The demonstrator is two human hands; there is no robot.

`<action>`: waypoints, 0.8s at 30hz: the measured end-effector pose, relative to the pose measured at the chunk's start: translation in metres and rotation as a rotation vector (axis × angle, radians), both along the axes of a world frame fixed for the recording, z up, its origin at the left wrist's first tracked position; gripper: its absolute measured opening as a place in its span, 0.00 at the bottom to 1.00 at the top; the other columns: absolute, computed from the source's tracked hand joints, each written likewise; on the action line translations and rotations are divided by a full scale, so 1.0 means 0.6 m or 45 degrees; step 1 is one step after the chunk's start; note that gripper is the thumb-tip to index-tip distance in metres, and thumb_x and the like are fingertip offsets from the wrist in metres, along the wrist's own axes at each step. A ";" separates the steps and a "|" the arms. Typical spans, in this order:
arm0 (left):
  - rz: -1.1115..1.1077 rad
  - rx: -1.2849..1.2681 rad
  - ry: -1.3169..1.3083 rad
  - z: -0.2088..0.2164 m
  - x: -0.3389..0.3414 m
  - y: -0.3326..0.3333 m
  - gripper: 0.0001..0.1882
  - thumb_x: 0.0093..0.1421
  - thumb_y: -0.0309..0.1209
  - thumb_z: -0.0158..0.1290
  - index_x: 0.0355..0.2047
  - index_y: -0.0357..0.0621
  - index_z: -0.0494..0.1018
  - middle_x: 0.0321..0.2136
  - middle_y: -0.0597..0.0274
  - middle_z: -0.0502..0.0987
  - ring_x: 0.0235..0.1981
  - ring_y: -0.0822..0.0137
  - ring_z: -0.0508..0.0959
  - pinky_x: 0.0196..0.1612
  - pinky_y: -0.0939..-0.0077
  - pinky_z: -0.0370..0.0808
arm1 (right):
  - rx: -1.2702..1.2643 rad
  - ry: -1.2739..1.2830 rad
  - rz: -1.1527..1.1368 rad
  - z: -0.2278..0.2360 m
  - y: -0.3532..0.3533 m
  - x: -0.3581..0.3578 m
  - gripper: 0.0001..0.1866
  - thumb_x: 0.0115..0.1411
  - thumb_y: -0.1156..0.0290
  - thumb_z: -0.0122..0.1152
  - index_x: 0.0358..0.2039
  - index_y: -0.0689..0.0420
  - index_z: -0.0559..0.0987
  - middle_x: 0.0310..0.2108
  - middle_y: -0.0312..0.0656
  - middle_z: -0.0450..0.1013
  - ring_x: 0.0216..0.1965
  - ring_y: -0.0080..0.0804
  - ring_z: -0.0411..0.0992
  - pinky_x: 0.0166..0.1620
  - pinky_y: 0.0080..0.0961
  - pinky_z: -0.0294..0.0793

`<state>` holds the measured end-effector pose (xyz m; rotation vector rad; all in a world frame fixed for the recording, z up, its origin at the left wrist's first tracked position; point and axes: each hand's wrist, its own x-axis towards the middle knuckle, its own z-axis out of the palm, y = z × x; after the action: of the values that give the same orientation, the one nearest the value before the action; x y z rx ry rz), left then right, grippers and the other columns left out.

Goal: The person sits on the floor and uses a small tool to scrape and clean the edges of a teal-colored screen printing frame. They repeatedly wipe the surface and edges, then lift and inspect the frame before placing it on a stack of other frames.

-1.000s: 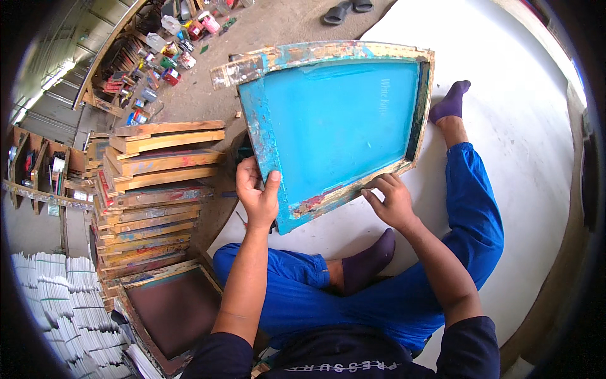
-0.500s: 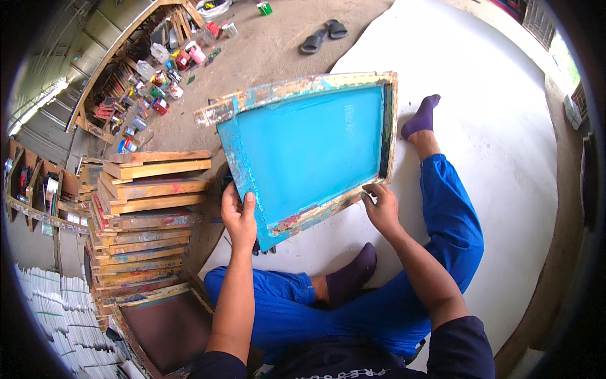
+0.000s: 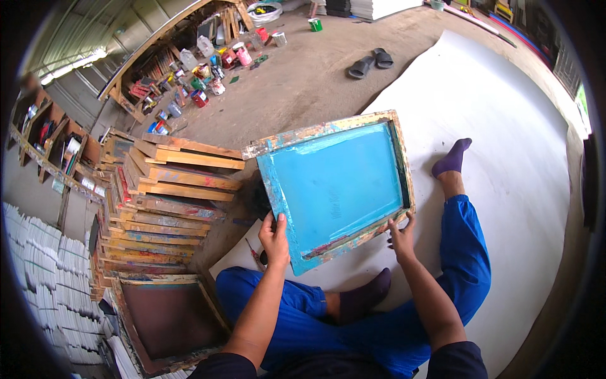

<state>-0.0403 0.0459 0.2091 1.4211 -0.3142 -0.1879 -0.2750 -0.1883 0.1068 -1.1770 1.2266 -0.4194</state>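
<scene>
Clock centred on the framed screen [image 3: 338,183], 12 toward the picture's top. Framed screen: turquoise mesh with faint lettering, in a paint-crusted wooden frame; held tilted in front of the seated person, over the white sheet [image 3: 511,208]. Its top bar juts past the side at 10 o'clock.

Left hand [image 3: 275,243], between 7 and 8: closed on the frame's lower left edge, thumb on the near face, fingers bent round the outer side, partly hidden. Right hand [image 3: 402,240], 4 o'clock: half open, fingers loosely bent and apart, tips at the lower edge near the corner; whether it takes any grip, cannot tell.

At 9, just beside: pile of wooden frames [image 3: 173,202], stacked unevenly, edges stained with paint. At 8: brown-meshed screen [image 3: 173,322], mesh face up, near the person's left arm. Farther out, between 8 and 9: stacks of white paper [image 3: 47,284].

Between 10 and 11, well apart on the floor: cluster of paint containers [image 3: 201,98], mixed colours. Near 12: green can [image 3: 315,24]. Between 12 and 1: dark sandals [image 3: 370,63], a pair, beside the sheet's edge. Purple-socked feet [image 3: 449,161] at 2–3 and 5–6, legs in blue trousers [image 3: 464,243].
</scene>
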 end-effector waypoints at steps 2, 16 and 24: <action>0.015 -0.042 0.009 -0.012 -0.006 0.002 0.16 0.73 0.32 0.57 0.55 0.33 0.78 0.43 0.66 0.82 0.41 0.77 0.76 0.47 0.77 0.73 | 0.020 -0.132 0.081 -0.015 0.012 0.009 0.48 0.70 0.56 0.64 0.77 0.41 0.41 0.39 0.47 0.76 0.28 0.31 0.75 0.31 0.31 0.80; 0.076 -0.154 0.404 -0.133 -0.028 -0.013 0.20 0.70 0.36 0.61 0.55 0.34 0.78 0.45 0.64 0.82 0.44 0.74 0.77 0.52 0.74 0.73 | -0.311 0.132 -0.080 -0.032 -0.010 -0.023 0.22 0.58 0.68 0.75 0.51 0.54 0.77 0.27 0.43 0.77 0.27 0.27 0.77 0.31 0.27 0.78; 0.040 -0.191 0.392 -0.178 -0.051 -0.016 0.22 0.71 0.36 0.58 0.58 0.31 0.76 0.50 0.60 0.80 0.49 0.69 0.76 0.56 0.71 0.70 | -0.478 0.086 -0.102 -0.100 -0.034 -0.036 0.25 0.60 0.72 0.74 0.57 0.54 0.75 0.23 0.34 0.72 0.25 0.21 0.71 0.30 0.25 0.74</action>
<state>-0.0708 0.0363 0.1024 1.2264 -0.0505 -0.3461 -0.2968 -0.2085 0.0468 -1.4725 1.2908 -0.6973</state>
